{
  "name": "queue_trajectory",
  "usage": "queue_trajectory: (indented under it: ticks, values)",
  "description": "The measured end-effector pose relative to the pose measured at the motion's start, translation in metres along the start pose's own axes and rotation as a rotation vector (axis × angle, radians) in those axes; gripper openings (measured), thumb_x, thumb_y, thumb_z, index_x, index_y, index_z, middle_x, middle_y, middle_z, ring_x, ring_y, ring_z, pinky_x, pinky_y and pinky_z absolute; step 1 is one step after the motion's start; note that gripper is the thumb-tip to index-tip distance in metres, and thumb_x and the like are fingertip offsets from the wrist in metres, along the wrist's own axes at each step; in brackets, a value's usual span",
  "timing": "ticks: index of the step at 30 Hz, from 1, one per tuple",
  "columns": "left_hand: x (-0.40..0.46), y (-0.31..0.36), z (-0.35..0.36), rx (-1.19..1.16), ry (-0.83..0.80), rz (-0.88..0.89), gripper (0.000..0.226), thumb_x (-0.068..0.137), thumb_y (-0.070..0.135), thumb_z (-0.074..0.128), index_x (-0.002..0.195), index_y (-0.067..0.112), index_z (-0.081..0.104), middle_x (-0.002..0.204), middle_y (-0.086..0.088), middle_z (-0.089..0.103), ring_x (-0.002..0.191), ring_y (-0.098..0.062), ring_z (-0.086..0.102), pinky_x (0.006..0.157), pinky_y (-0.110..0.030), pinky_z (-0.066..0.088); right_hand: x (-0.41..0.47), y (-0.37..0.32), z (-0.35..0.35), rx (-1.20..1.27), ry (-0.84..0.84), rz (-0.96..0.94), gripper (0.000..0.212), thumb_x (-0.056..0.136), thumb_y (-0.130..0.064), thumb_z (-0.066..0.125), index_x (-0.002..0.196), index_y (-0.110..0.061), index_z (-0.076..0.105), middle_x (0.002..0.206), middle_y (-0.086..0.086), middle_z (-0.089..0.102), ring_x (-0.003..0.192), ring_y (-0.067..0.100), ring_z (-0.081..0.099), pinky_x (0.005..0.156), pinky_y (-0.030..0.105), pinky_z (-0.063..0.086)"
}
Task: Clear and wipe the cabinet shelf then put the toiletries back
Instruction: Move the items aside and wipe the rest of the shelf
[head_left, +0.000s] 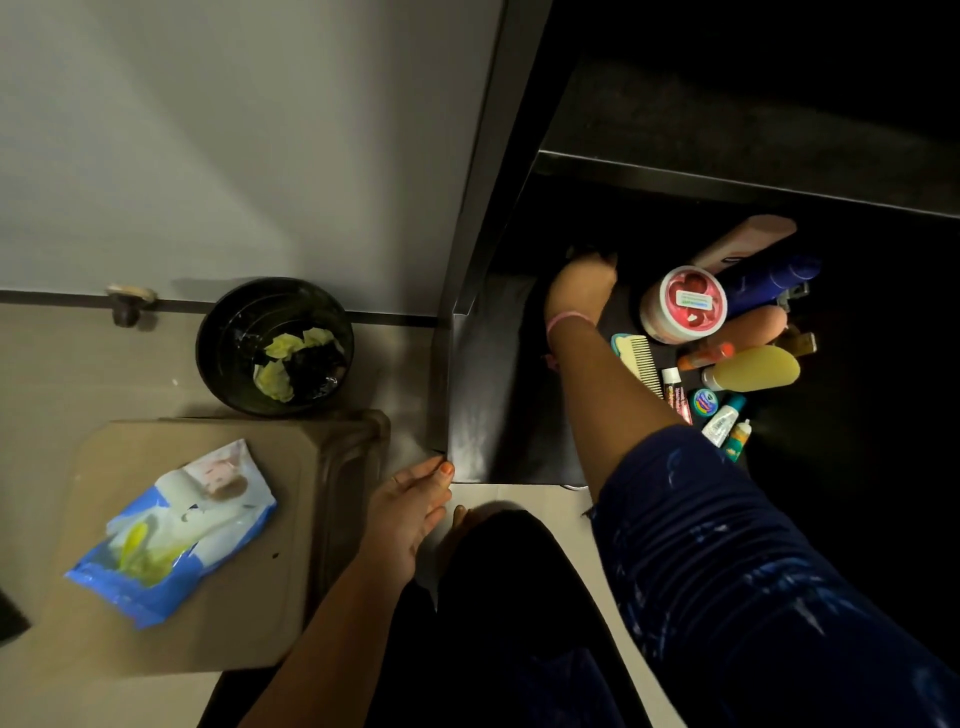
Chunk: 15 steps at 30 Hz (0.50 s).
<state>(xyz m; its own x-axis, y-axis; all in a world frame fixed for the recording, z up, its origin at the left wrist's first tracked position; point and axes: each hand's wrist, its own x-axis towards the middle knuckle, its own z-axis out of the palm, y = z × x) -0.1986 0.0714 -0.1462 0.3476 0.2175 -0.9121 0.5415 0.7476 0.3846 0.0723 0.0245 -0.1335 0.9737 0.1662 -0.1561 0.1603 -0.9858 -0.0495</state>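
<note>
Gleaming dark shelf (483, 415), round jar (682, 304)

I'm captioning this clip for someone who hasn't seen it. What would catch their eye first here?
First the bright cluster of toiletries lying on the dark cabinet shelf at right, the round pink-lidded jar standing out, with the right hand reaching in beside them. Next, the blue wipes pack on the tan stool at lower left, and the black bin holding crumpled yellow wipes behind it.

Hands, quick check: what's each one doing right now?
Left hand: open, fingers straight, resting at the shelf corner.
Right hand: deep in the shelf; fingers hidden, cannot tell.
</note>
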Motion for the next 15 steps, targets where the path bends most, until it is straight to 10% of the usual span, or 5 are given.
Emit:
queue_trajectory:
  ticks: [15]
  values:
    - [-0.002,-0.005,0.002,-0.018,-0.003,0.040,0.015,0.087,0.013,0.063,0.103,0.013,0.065,0.091,0.002,0.066,0.086,-0.011,0.061,0.091,-0.031,0.045,-0.021,-0.034,0.012,0.343,-0.107,-0.260,0.029,0.087,0.009,0.043,0.109,0.006,0.062,0.111,0.024,0.061,0.104,0.036,0.058,0.090,0.034,0.045]
